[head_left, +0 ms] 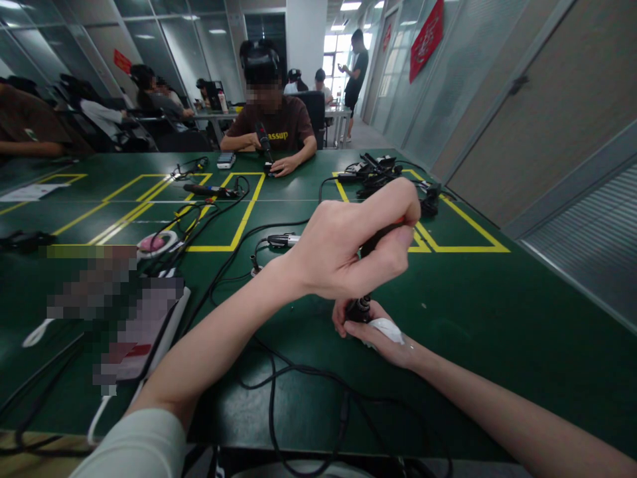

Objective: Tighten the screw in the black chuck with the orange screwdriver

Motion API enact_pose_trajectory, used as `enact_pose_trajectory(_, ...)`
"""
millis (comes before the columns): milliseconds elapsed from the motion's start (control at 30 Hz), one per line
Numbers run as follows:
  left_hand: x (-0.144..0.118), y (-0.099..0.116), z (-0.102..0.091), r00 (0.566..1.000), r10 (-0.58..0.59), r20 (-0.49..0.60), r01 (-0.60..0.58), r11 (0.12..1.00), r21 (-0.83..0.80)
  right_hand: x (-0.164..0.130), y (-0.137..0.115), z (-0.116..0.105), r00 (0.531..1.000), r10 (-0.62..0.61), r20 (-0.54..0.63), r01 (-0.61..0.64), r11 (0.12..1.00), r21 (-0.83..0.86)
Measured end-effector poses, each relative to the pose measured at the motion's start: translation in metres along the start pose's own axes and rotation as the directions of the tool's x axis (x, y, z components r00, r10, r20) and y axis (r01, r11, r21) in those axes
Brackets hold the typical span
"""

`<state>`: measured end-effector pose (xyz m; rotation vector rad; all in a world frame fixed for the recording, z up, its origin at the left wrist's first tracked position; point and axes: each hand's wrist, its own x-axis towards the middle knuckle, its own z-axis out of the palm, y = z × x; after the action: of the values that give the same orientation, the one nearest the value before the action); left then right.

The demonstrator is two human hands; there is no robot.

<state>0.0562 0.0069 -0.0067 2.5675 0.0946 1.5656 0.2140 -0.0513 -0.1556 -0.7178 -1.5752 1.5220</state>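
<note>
left hand (348, 249) fingers clamp a dark screwdriver (359, 307) upright on a white part (385, 330) pinched by right hand (373, 332) on tabletop (497, 318); driving step judged underway, needing steady downward pressure next.

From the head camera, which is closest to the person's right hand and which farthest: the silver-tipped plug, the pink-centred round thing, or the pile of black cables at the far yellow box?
Measured from the right hand, low on the green table:
1. Silver-tipped plug, just up and left, beyond the left hand.
2. Pile of black cables, farther back, near the far yellow lines.
3. Pink-centred round thing, far off to the left.
</note>
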Motion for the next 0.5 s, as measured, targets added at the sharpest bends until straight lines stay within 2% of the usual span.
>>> enact_pose_trajectory(500, 0.0043, 0.0023, -0.0089, 1.0, -0.006, 0.012, 0.005, 0.994, 0.109, 0.0002, 0.0047, -0.0003, 1.0, 0.002, -0.002, -0.002, 1.0, 0.014)
